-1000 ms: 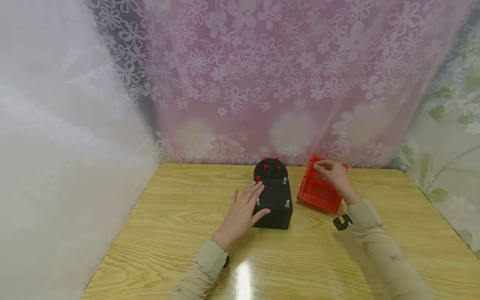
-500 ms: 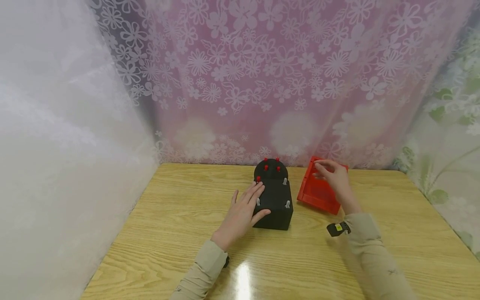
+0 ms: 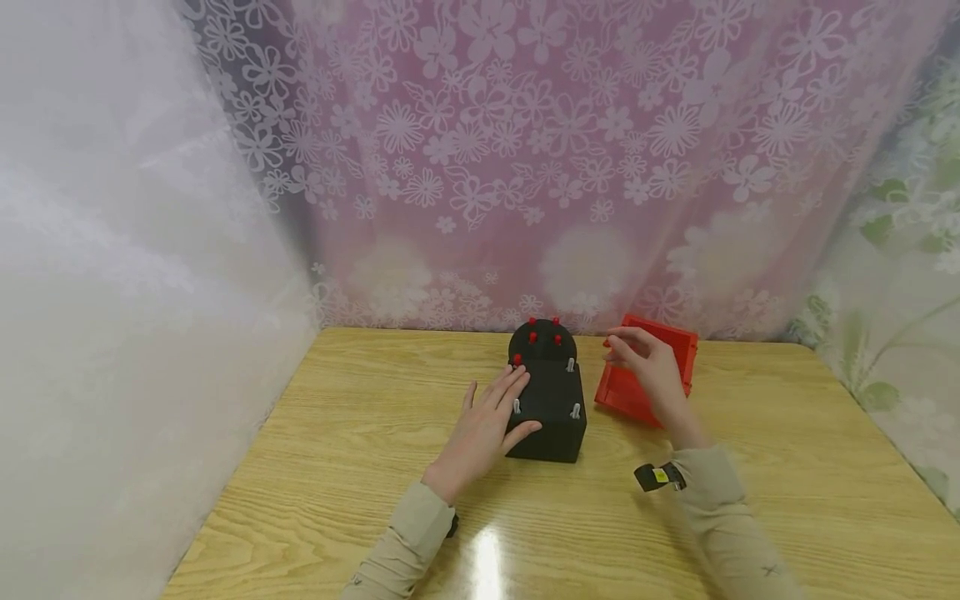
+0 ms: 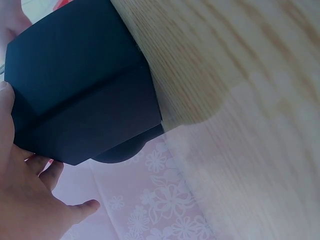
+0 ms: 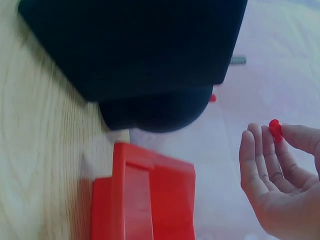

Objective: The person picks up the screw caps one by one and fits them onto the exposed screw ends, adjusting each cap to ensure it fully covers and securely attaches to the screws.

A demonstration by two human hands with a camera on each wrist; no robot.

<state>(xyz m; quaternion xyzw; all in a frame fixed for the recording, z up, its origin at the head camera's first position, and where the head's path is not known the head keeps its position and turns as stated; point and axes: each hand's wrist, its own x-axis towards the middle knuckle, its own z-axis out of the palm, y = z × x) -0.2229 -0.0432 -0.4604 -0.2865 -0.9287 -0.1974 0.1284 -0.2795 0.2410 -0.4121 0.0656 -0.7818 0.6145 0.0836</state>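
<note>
My left hand lies over the left side of a black box, fingers extended across its top and thumb along the near edge. Upright grey threaded studs stand at the box's corners; one by my left fingertips carries a red cap. My right hand is raised over the left part of a red tray. Between its thumb and fingertips it pinches a small red piece with a rounded end. The other right fingers are loosely bent.
Directly behind the box is a black round-topped part bearing several red caps. The red tray stands to the box's right on the wooden table. A floral curtain hangs along the table's back edge.
My right hand has moved left from over the middle of the red tray towards the black box, with the small red piece between its fingertips. My left hand has stayed in place.
</note>
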